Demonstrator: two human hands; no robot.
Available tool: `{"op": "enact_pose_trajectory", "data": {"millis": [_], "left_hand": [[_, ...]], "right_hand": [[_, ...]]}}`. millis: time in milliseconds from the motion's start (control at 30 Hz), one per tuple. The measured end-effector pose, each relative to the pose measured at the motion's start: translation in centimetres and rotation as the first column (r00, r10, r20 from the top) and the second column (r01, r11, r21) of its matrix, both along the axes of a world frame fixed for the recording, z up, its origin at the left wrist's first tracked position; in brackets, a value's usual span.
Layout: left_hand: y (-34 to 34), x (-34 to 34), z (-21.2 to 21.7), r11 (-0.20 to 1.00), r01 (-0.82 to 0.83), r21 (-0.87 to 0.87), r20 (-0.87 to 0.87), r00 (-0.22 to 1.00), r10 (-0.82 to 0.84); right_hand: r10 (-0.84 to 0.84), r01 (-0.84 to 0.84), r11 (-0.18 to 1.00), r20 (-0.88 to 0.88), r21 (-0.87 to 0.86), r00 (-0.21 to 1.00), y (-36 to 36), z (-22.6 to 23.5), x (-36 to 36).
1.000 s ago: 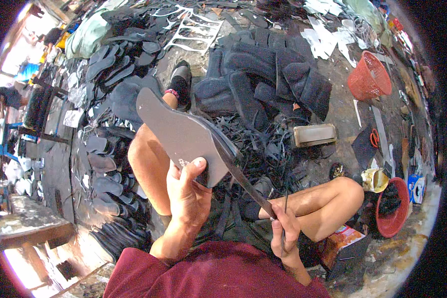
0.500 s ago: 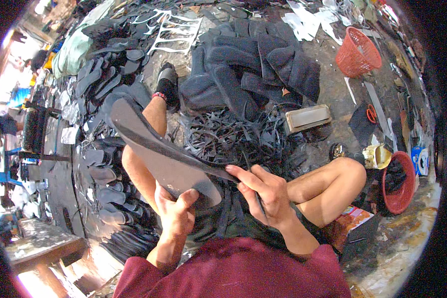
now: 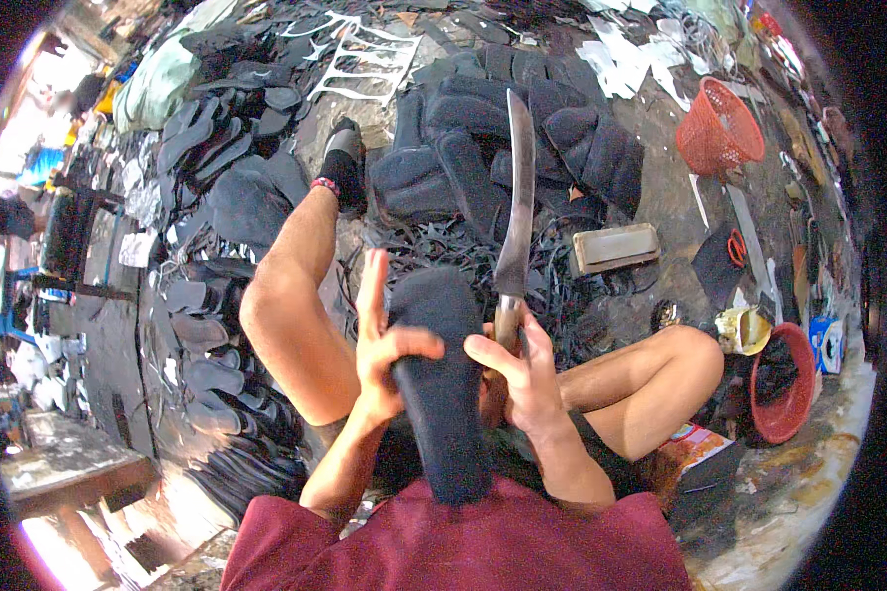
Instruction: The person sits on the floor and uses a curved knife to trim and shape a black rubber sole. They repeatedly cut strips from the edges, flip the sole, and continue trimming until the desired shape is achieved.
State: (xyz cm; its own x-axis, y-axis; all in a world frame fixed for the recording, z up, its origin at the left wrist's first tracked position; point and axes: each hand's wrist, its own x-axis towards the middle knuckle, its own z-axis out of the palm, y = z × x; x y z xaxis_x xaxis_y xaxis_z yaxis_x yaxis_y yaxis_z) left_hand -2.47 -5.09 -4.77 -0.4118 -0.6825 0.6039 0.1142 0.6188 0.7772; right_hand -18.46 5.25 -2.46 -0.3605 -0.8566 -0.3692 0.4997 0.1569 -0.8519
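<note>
At the far left, stacks of dark cut-out sole pieces are lying in rows on the floor, running up toward a pale green sack near the top. Just right of them, the person's bare left leg is stretching up and away, ending in a black shoe with a red ankle band.

The left hand is pressing against the left edge of a long dark rubber sole, its thumb lying across the face of the sole and its fingers spread and pointing upward, so it is steadying rather than closing round it. The sole is standing almost on end in the middle, its lower end resting against the person's red shirt.

The right hand is touching the sole's right edge while wrapped firmly round the wooden handle of a long knife, whose blade is pointing straight up. Behind the blade, a heap of large black sole blanks is lying above a tangle of thin black trimmings.

Further right, a pale rectangular block is lying on the floor, an orange mesh basket is sitting above it, and a red bucket is standing beside the bent right knee.
</note>
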Motion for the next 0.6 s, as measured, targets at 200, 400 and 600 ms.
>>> {"op": "enact_pose_trajectory", "data": {"millis": [200,400,600], "left_hand": [[2.7,1.6,3.6,0.636,-0.095,0.766,-0.155,0.933,0.325],[4.5,0.6,5.9,0.863,-0.439,0.250,0.464,0.837,0.291],[2.1,19.5,5.7,0.289,-0.951,-0.108,0.484,0.203,0.851]], "right_hand": [[-0.324,0.321,0.946,-0.129,-0.049,0.937,-5.6,2.1,-2.8],[-0.234,0.202,0.957,-0.144,-0.206,0.961,-9.7,2.8,1.0],[-0.348,0.331,0.936,-0.424,-0.117,0.836,-15.6,-7.1,-7.9]]}}
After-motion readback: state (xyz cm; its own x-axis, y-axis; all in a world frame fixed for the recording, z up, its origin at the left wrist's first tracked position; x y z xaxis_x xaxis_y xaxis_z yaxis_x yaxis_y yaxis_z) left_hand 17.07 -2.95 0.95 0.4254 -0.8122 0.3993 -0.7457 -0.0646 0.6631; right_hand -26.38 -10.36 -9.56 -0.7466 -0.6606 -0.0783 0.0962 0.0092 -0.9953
